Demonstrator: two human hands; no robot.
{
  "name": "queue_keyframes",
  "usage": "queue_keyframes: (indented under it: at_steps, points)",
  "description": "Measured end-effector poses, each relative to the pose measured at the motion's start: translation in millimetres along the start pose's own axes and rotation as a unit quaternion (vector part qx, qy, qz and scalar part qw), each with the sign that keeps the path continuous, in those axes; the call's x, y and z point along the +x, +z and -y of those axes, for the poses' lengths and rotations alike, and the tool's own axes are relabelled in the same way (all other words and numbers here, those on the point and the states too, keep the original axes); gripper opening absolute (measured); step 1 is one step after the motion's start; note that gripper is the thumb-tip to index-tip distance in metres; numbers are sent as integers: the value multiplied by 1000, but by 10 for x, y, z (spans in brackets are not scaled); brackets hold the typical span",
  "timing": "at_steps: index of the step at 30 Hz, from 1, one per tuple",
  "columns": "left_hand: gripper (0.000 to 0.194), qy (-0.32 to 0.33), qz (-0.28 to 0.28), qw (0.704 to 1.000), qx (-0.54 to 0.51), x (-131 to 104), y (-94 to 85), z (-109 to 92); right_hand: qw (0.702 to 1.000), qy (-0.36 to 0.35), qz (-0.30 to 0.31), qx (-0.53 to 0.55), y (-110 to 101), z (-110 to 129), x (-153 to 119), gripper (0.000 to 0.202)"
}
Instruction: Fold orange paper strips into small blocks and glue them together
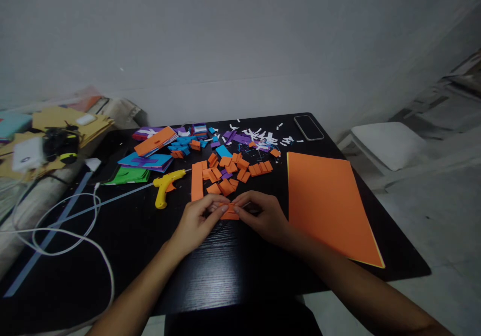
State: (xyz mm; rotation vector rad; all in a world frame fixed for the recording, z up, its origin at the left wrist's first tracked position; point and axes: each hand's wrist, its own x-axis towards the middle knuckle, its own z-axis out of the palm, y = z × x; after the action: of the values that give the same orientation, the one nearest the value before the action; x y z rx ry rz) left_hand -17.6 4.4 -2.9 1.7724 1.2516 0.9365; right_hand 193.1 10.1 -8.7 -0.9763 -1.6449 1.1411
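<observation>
A small piece of orange paper [230, 215] lies between my two hands, low over the black table. My left hand [201, 219] pinches its left side between thumb and fingers. On its right side, my right hand [262, 213] is closed with thumb and index finger on the paper. The fingers partly hide the piece, so its folds are hard to make out. Just beyond the hands lie several small folded orange paper pieces [226, 187]. An upright orange paper strip [197, 181] lies beside my left hand, and a yellow glue gun [166, 186] rests farther left.
Large orange sheets [326, 201] lie on the right, with a phone [308, 127] behind them. White paper scraps [259, 136] are scattered at the back. Stacked coloured paper [146, 160] and a white cable [101, 248] occupy the left. A white stool [387, 143] stands beyond the table.
</observation>
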Motion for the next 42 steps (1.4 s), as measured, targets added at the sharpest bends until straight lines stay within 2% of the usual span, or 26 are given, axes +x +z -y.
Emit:
queue_keyframes:
  at_steps: [4, 8, 17, 24, 30, 32, 37, 42]
  points:
    - [17, -3, 26, 1000, -10, -8, -26, 11, 999, -38, -1, 9, -12, -9, 1, 8]
    - [17, -5, 30, 999, -19, -3, -24, 1, 999, -39, 3, -3, -21, -16, 7, 11]
    - [17, 1, 26, 1000, -14, -9, -5, -18, 1000, 5, -1, 27, -18, -33, 9, 13]
    - [22, -34, 28, 998, -48, 3, 38, -20, 999, 24, 2, 40, -23, -14, 19, 12]
    - [21, -41, 24, 998, -51, 0, 31, -5, 995, 70, 8, 70, -2, -13, 19, 13]
    - [21, -41, 23, 997, -54, 0, 29, -12, 997, 56, 3, 55, -1, -17, 15, 14]
    - [21, -55, 30, 994, -89, 13, 34, -52, 998, -61, -10, -19, -12, -20, 11, 12]
    - [19, -60, 26, 992, -106, 20, 46, -64, 999, -45, -9, 3, -13, -30, 20, 15]
